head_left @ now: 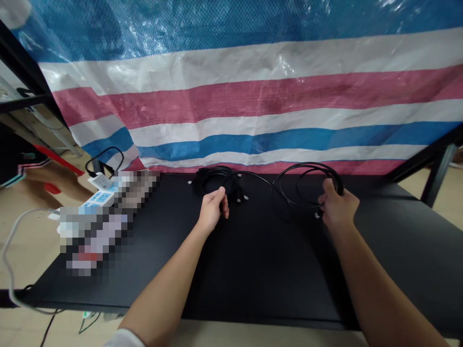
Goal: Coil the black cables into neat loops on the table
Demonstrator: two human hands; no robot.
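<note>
Over the black tabletop, my right hand (pixel 339 205) is closed around loops of a black cable (pixel 307 165), with a pale-tipped end showing just under the fingers. A stretch of this cable runs left toward my left hand (pixel 212 209). That hand is closed with the thumb on top, and the cable seems to pass into its grip, though the fingers partly hide it. Just behind my left hand lies a coil of black cable (pixel 202 180) on the table. Several cable ends with light tips stick out around it, one being a dark connector (pixel 238 197).
A white power strip (pixel 103 197) with plugged-in adapters lies along the table's left side, beside a pixelated area. A white cord (pixel 10 260) hangs off the left edge. Striped plastic sheeting (pixel 253 96) rises behind the black table (pixel 275 279). Another person's leg (pixel 54 180) shows at left.
</note>
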